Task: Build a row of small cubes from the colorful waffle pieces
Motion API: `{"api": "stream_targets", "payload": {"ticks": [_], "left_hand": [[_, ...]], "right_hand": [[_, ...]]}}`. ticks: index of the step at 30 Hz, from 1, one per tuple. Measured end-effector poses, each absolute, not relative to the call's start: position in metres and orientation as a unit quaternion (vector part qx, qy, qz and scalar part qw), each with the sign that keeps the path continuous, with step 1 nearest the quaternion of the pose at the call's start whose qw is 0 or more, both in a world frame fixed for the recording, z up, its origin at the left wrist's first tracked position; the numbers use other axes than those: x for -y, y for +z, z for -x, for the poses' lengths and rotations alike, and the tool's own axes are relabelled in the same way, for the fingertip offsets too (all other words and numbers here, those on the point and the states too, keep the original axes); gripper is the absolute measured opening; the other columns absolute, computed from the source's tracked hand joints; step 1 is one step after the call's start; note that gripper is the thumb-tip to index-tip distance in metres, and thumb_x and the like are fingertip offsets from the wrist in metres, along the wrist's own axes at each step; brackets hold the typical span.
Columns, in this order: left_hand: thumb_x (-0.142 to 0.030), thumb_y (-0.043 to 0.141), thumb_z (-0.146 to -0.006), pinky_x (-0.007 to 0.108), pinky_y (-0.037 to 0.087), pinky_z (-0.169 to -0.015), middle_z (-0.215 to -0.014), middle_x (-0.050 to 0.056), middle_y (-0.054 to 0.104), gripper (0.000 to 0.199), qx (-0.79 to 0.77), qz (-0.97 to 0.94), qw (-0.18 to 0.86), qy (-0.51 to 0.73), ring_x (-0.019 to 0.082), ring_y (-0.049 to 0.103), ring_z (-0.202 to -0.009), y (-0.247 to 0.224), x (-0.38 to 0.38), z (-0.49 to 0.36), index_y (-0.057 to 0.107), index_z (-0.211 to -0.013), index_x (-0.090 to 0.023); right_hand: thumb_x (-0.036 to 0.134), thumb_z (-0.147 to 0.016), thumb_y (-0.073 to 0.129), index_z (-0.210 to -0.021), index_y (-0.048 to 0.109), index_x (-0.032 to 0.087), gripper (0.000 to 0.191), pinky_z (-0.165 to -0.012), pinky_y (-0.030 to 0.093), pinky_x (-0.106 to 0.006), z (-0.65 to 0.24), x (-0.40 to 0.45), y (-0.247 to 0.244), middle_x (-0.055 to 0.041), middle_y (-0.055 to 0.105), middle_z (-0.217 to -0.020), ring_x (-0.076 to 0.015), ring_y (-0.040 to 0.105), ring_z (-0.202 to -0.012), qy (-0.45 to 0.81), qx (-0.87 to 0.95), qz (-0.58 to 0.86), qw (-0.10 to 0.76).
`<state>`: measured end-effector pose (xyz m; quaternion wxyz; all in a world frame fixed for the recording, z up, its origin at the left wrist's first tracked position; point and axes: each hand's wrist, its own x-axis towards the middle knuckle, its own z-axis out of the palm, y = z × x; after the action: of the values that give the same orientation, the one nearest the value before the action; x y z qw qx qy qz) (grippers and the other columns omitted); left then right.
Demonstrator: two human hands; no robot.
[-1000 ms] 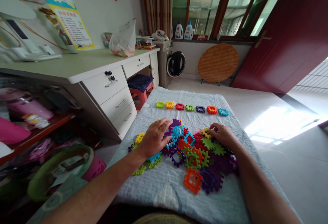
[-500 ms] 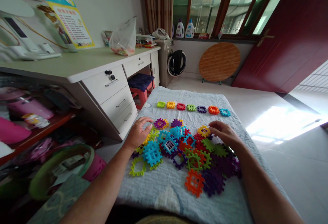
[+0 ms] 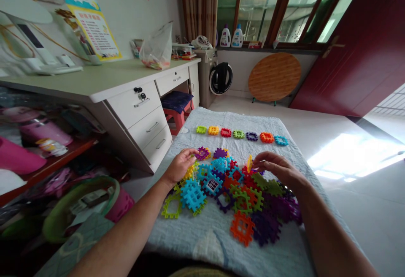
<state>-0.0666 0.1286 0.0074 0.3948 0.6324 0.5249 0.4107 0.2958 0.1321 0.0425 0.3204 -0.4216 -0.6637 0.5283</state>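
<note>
My right hand (image 3: 280, 168) pinches a yellow toothed building tile (image 3: 249, 164), which stands nearly edge-on above the pile. On the left, my left hand (image 3: 181, 166) has its fingers stretched out and thumb apart, the fingertips at the edge of a purple tile (image 3: 203, 153); whether they touch it I cannot tell. Between my hands lies a loose heap of toothed plastic tiles, among them a blue window tile (image 3: 212, 184), a green tile (image 3: 242, 202) and an orange tile (image 3: 242, 228). Dark purple tiles (image 3: 265, 226) lie near my right forearm.
Beyond the heap, a row of block-like pieces, including a red one (image 3: 225, 132), crosses the cloth-covered table (image 3: 209, 247). A white desk (image 3: 136, 108) stands at the left, with a stool (image 3: 177, 104) beside it. A basket (image 3: 50, 222) is at lower left.
The yellow tile has turned from lying flatter to nearly upright in my right hand. My left hand has moved right, towards the purple tile. The view has shifted slightly.
</note>
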Motion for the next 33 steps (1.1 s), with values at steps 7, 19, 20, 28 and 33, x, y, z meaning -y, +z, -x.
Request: {"api": "stream_targets", "payload": {"ticks": [7,19,20,28,33], "left_hand": [[-0.030,0.051,-0.081,0.038,0.041,-0.099,-0.118,0.008,0.057,0.028,-0.518,-0.663,0.328,0.429,0.022,0.053,-0.114,0.005,-0.133,0.061,0.061,-0.105,-0.019],[-0.024,0.059,-0.072,0.033,0.047,-0.087,-0.104,0.008,0.065,0.032,-0.536,-0.830,0.110,0.111,0.024,0.061,-0.096,0.025,-0.171,0.050,0.062,-0.103,-0.017],[-0.024,0.058,-0.072,0.032,0.047,-0.085,-0.104,0.008,0.065,0.032,-0.543,-0.827,0.100,0.105,0.024,0.061,-0.095,0.025,-0.172,0.048,0.062,-0.103,-0.017],[-0.035,0.062,-0.073,0.032,0.046,-0.087,-0.107,0.008,0.066,0.036,-0.569,-0.810,0.064,0.122,0.025,0.060,-0.099,0.023,-0.163,0.044,0.062,-0.106,-0.019],[-0.033,0.054,-0.083,0.031,0.045,-0.086,-0.105,0.007,0.068,0.027,-0.553,-0.811,0.081,0.172,0.022,0.061,-0.097,0.019,-0.164,0.046,0.063,-0.105,-0.020]], "right_hand": [[0.048,-0.077,0.063,-0.097,0.062,0.019,0.035,-0.077,0.051,-0.035,-0.293,-0.133,0.040,-0.0077,0.069,-0.092,-0.0214,0.063,-0.085,0.532,0.635,0.448,0.337],[0.045,-0.069,0.064,-0.089,0.060,0.019,0.033,-0.062,0.048,-0.030,-0.298,-0.147,0.015,-0.0025,0.066,-0.074,-0.0150,0.058,-0.064,0.424,0.609,0.569,0.353],[0.044,-0.070,0.064,-0.089,0.060,0.019,0.032,-0.062,0.048,-0.029,-0.298,-0.147,0.014,-0.0025,0.066,-0.073,-0.0150,0.058,-0.064,0.426,0.610,0.568,0.352],[0.041,-0.074,0.058,-0.091,0.059,0.019,0.028,-0.059,0.047,-0.028,-0.300,-0.151,0.006,-0.0026,0.066,-0.074,-0.0153,0.059,-0.064,0.403,0.619,0.578,0.347],[0.040,-0.074,0.057,-0.090,0.062,0.018,0.028,-0.061,0.046,-0.029,-0.304,-0.152,0.006,-0.0033,0.066,-0.075,-0.0158,0.057,-0.065,0.314,0.640,0.619,0.328]]}}
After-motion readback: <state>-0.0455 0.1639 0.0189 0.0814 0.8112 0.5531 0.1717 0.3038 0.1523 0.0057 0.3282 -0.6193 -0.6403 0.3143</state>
